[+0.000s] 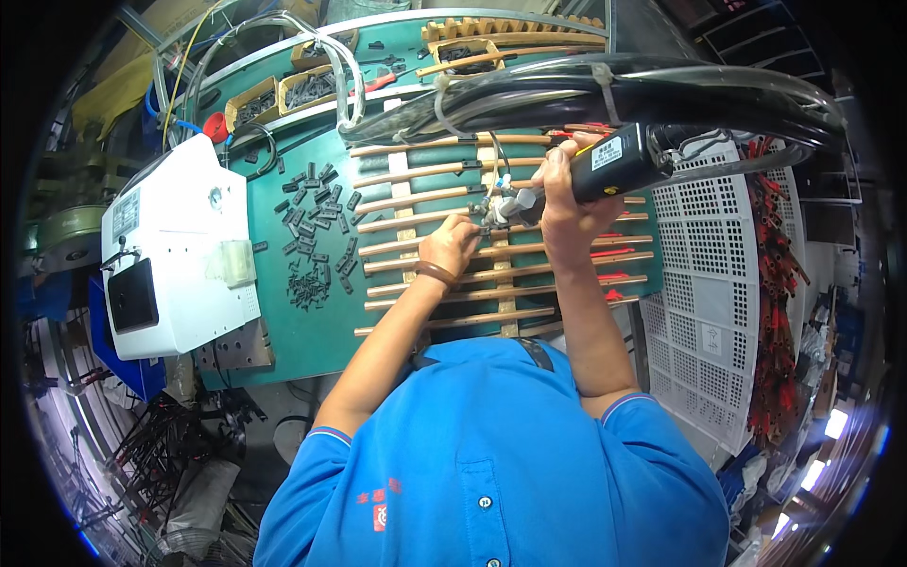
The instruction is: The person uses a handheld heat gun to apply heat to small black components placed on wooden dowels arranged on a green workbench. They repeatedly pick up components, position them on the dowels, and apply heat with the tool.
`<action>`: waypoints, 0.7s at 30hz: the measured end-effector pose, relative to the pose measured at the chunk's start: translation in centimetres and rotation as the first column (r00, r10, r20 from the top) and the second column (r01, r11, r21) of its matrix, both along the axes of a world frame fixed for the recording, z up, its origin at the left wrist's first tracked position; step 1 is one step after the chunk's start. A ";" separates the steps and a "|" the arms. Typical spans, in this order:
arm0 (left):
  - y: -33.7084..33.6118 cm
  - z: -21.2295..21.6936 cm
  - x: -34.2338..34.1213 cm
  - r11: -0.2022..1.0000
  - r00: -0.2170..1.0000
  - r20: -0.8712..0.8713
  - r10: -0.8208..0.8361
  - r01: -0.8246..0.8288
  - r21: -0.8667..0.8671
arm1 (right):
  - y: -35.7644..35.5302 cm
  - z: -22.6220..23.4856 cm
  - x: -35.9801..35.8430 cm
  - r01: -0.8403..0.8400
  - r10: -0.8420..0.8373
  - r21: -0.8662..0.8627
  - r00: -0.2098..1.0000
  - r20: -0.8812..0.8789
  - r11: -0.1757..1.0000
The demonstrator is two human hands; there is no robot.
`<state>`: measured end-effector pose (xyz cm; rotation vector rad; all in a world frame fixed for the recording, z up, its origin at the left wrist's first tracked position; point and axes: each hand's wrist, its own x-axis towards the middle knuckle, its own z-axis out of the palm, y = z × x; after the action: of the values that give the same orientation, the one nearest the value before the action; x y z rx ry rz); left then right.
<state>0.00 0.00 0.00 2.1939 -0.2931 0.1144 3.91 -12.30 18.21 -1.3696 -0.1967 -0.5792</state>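
My right hand (571, 210) grips a black powered screwdriver (597, 178) with a label on its body. The silver nose (513, 206) of the tool points left and down onto the row of copper tubes (399, 175). Close beside that nose, my left hand (448, 248) has its fingertips pinched together over a tube; what they hold is too small to make out. The tubes lie side by side across slotted support strips (503, 282), and some carry small black clips (470, 165). Red pieces (612, 253) show at the right ends of several tubes.
Many loose black clips (316, 213) lie on the green table (283, 345) left of the tubes. A white machine (179, 250) stands further left. Cardboard boxes (307, 92) of black parts sit at the back. Thick hoses (529, 93) arch overhead; a white perforated crate (699, 283) is at right.
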 end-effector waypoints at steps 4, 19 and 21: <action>0.0 0.0 0.1 1.000 1.000 0.020 0.000 0.000 -0.011 | 0.4 0.1 -0.1 -0.004 0.003 0.052 1.000 0.007 0.999; 0.3 0.3 0.0 1.000 1.000 0.006 -0.017 0.017 0.007 | 1.0 -2.0 -0.6 0.081 -0.083 -0.029 0.993 -0.082 0.996; 0.3 0.4 0.0 0.999 1.000 0.002 -0.021 0.021 0.024 | 0.9 -2.6 -0.7 0.095 -0.102 -0.091 0.992 -0.075 0.991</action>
<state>-0.01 0.32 0.42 2.2143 -0.3206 0.1021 3.17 -11.40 15.64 -1.4907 -0.0904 -0.6028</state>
